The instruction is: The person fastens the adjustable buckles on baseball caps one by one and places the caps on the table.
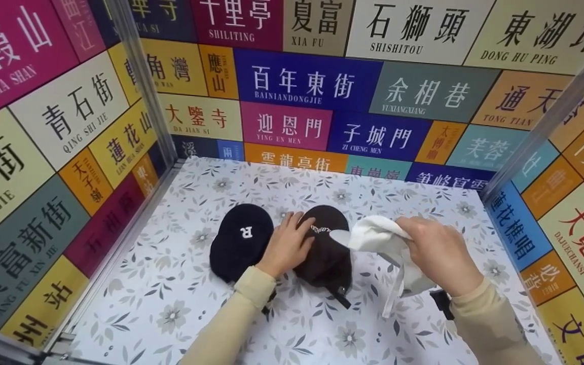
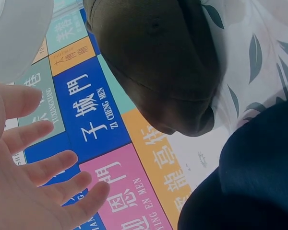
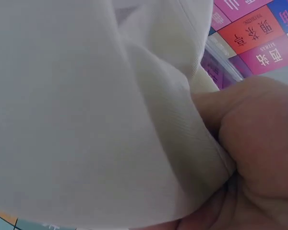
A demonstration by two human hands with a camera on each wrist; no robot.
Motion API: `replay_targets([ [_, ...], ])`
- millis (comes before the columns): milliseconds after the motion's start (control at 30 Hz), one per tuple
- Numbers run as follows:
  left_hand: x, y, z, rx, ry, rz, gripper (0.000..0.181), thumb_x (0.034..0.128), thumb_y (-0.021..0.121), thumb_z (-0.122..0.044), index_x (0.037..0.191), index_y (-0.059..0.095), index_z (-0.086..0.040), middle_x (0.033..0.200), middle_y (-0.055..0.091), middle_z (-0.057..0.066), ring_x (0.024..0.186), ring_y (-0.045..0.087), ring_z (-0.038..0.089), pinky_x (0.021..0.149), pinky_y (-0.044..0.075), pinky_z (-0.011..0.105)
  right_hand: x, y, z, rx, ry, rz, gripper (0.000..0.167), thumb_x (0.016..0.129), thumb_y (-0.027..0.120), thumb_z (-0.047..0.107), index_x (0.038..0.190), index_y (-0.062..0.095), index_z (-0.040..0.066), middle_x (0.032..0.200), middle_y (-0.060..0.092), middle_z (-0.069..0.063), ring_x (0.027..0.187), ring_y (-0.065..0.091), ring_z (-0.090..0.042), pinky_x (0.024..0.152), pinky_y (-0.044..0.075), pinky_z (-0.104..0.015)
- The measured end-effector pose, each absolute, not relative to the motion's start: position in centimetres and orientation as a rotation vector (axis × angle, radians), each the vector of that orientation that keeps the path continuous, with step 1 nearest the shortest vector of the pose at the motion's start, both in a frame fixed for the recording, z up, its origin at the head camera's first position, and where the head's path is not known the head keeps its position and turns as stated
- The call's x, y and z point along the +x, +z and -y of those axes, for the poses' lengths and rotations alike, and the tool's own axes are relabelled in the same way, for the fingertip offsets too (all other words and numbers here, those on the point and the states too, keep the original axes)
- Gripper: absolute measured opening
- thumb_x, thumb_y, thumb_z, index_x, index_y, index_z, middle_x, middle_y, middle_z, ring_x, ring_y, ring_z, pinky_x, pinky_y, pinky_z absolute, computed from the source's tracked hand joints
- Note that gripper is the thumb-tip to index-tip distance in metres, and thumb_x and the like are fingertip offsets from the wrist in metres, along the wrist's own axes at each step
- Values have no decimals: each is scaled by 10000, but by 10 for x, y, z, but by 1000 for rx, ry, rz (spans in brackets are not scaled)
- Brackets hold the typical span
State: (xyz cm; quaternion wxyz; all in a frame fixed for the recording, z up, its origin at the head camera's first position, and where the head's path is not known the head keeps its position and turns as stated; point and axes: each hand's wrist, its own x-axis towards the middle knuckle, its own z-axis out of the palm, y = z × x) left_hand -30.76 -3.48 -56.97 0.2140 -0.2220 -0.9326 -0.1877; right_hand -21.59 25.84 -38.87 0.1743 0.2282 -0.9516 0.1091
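In the head view a navy cap (image 1: 244, 238) with a white letter lies left of a dark brown cap (image 1: 325, 258). My left hand (image 1: 284, 246) is over the gap between them, fingers spread at the brown cap's left side; whether they touch it, I cannot tell. The left wrist view shows that hand (image 2: 48, 167) with fingers apart, holding nothing, near the brown cap (image 2: 158, 62) and the navy cap (image 2: 249, 177). My right hand (image 1: 439, 251) grips a white cap (image 1: 378, 235) by its edge. Thumb and fingers of the right hand (image 3: 259, 139) pinch the white fabric (image 3: 86, 115).
A white tabletop with grey flowers and leaves (image 1: 170, 314) lies under the caps. Panels with printed signs (image 1: 307, 81) stand behind and at both sides, with metal posts (image 1: 155, 76) at the corners. A small black object (image 1: 441, 304) is beside my right wrist.
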Motion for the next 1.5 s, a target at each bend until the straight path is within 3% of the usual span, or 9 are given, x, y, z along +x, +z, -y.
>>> replay_targets([
  [233, -307, -575, 34, -651, -503, 2575, 462, 985, 608, -315, 1419, 562, -163, 1440, 501, 170, 1359, 422, 416, 958, 474, 562, -213, -393, -249, 767, 278, 2795, 284, 821, 731, -19, 847, 640, 249, 774, 654, 79, 668, 631, -210, 526, 488, -419],
  [467, -310, -572, 34, -653, -486, 2576, 464, 987, 603, -332, 1419, 569, -167, 1438, 504, 158, 1347, 434, 393, 930, 490, 548, -223, -398, -234, 943, 243, 2845, 236, 821, 741, 10, 827, 652, 229, 714, 630, 87, 622, 609, -192, 523, 472, -373],
  [667, -322, -566, 22, -699, -479, 2622, 486, 975, 631, -312, 1435, 552, -179, 1469, 484, 156, 1352, 431, 403, 949, 474, 570, -242, -407, -230, 1051, 298, 2888, 196, 873, 729, 58, 825, 674, 240, 741, 645, 99, 698, 646, -190, 646, 517, -397],
  [1067, -332, -557, 1, -762, -493, 2651, 506, 972, 634, -308, 1450, 534, -181, 1481, 469, 152, 1376, 398, 400, 955, 463, 579, -288, -424, -226, 1036, 295, 3083, 100, 897, 740, 130, 901, 756, 228, 852, 713, 50, 815, 675, -230, 755, 530, -452],
  [1500, -325, -526, -3, -797, -542, 2485, 444, 969, 623, -178, 1409, 564, -170, 1420, 523, 136, 1337, 462, 339, 948, 486, 533, -327, -429, -224, 984, 338, 3135, 58, 883, 759, 142, 878, 785, 193, 806, 701, 55, 698, 595, -169, 692, 501, -408],
])
